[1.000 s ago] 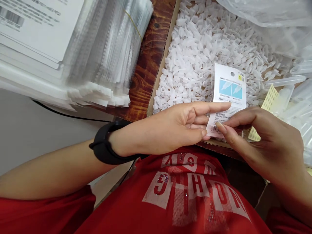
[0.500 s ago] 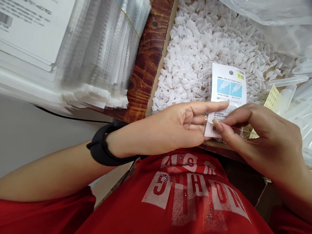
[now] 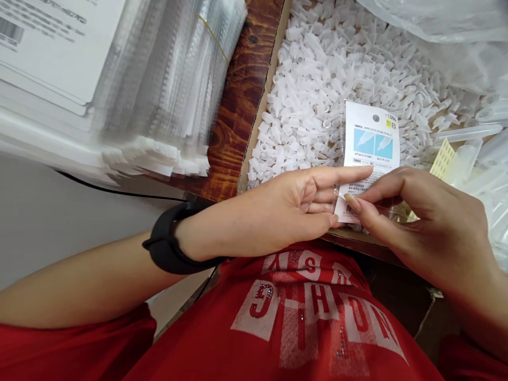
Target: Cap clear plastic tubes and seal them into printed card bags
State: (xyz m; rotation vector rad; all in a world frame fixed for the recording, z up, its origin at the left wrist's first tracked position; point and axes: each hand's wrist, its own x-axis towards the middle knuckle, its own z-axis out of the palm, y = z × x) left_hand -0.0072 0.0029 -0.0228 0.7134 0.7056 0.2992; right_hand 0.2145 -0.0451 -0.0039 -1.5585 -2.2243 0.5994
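A white printed card in a clear plastic sleeve [image 3: 351, 127], with two small blue pictures and a hole at its top, is held upright before me. My left hand [image 3: 293, 206] supports it from the left, forefinger lying across its front and the other fingers partly behind. My right hand [image 3: 432, 222] pinches the sleeve low on the card between thumb and forefinger, near the barcode. Whatever lies behind the card is hidden. Just beyond it, many small translucent white plastic nozzle tips [image 3: 309, 95] fill a shallow cardboard box [image 3: 254, 143].
Banded stacks of clear sleeves with cards [image 3: 166, 79] stand on the brown wooden table [image 3: 242, 84] at left. Clear plastic bags [image 3: 452, 18] cover the box's far right. Translucent tubes [image 3: 468, 132] and a yellow label sheet [image 3: 442, 159] lie at right.
My left thumb has moved up to the lower left edge of the card. My right hand has shifted very slightly left, still pinching. The card stays nearly in place.
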